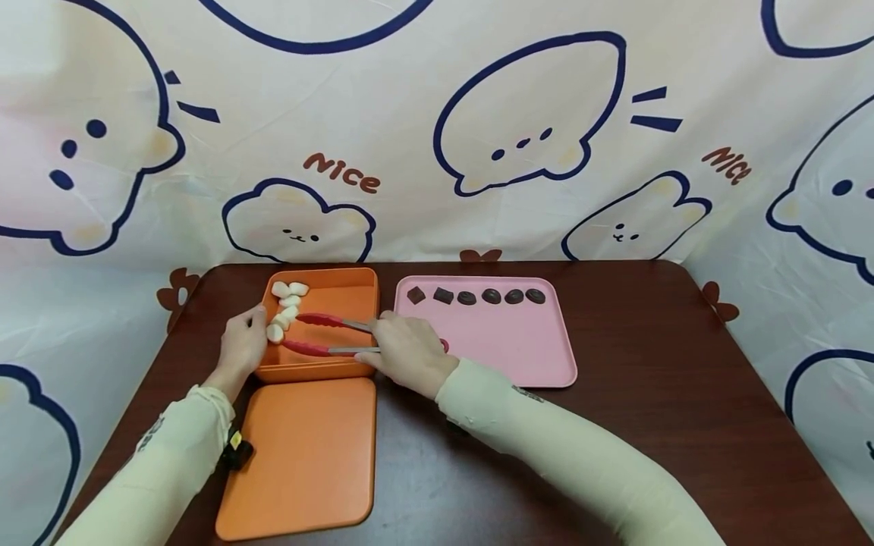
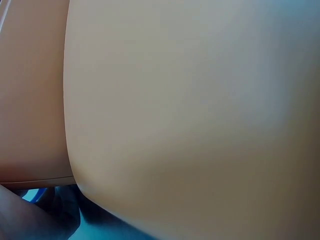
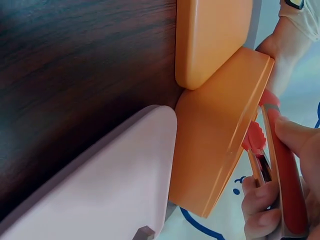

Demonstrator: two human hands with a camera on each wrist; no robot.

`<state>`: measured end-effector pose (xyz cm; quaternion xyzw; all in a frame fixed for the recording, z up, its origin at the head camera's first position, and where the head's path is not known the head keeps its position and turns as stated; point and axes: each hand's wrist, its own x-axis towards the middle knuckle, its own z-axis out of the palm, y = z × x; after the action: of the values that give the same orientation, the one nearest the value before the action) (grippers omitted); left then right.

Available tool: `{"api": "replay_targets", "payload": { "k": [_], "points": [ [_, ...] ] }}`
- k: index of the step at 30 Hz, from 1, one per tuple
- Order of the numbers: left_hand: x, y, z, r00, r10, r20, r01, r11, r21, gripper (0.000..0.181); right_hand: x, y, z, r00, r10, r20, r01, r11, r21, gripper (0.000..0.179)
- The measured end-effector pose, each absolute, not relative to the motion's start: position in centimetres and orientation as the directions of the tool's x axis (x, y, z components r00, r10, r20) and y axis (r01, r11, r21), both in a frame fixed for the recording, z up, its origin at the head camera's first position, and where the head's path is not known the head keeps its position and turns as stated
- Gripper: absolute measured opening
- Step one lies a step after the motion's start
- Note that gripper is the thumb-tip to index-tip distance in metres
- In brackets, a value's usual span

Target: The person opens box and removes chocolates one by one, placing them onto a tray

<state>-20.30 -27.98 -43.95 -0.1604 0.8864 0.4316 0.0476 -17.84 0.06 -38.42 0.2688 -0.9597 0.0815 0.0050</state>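
"What are you holding?"
"My right hand [image 1: 412, 350] grips the red-tipped tongs [image 1: 322, 320], thumb and fingers around the handles."
"And where are they?"
"Over the orange box [image 1: 344, 299], on the left of the dark table [image 1: 649, 341]. Their arms stand apart, with the tips close to the white pieces [image 1: 290, 301] gathered along the box's left side. I cannot tell whether they touch any."
"What about the other side?"
"My left hand [image 1: 240, 345] touches the box's left wall; how far its fingers curl, I cannot tell."
"Anything else out?"
"An orange lid [image 1: 307, 459] lies flat just on the near side of the box. To the right is a pink tray [image 1: 495, 345], six dark pieces [image 1: 491, 296] in a row along its far edge."
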Motion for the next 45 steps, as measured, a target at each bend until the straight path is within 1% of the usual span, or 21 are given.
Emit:
{"api": "replay_targets", "payload": {
  "k": [5,10,15,19,23,27,33,38,45],
  "points": [
    [-20.3,-28.1,-43.8,-0.944,-0.238,-0.227,-0.326,0.577,0.749,0.062,-17.6,-0.9,-38.2,-0.839,-0.539,0.075,-0.543,0.837,-0.068,0.041],
    [-20.3,-27.9,-43.6,-0.945,-0.237,-0.223,-0.323,0.592,0.738,0.063,-17.4,-1.9,-38.0,-0.804,-0.588,0.085,-0.588,0.808,0.021,0.043],
    [-20.3,-27.8,-43.6,-0.947,-0.225,-0.231,-0.321,0.598,0.735,0.064,-17.4,-2.8,-38.0,-0.772,-0.628,0.1,-0.622,0.778,0.083,0.039],
    [-20.2,-27.9,-43.7,-0.952,-0.22,-0.214,-0.305,0.599,0.741,0.066,-17.5,-3.5,-38.2,-0.753,-0.645,0.13,-0.631,0.764,0.132,0.035],
    [-20.0,-27.6,-43.8,-0.957,-0.22,-0.189,-0.285,0.587,0.758,0.067,-17.6,-4.3,-38.4,-0.749,-0.648,0.137,-0.624,0.759,0.184,0.033],
    [-20.1,-27.6,-43.8,-0.957,-0.229,-0.178,-0.282,0.59,0.757,0.065,-17.7,-4.9,-38.6,-0.758,-0.638,0.136,-0.604,0.765,0.222,0.033],
    [-20.2,-27.7,-43.7,-0.96,-0.223,-0.172,-0.274,0.601,0.75,0.066,-18.1,-5.2,-38.9,-0.771,-0.622,0.139,-0.583,0.776,0.241,0.03],
    [-20.2,-27.8,-43.8,-0.96,-0.218,-0.178,-0.276,0.605,0.747,0.064,-18.3,-5.1,-39.1,-0.765,-0.626,0.152,-0.585,0.774,0.245,0.028],
    [-20.3,-28.1,-43.8,-0.953,-0.22,-0.21,-0.301,0.592,0.748,0.064,-18.4,-4.7,-39.0,-0.777,-0.619,0.113,-0.592,0.78,0.202,0.03]
  ]
}}
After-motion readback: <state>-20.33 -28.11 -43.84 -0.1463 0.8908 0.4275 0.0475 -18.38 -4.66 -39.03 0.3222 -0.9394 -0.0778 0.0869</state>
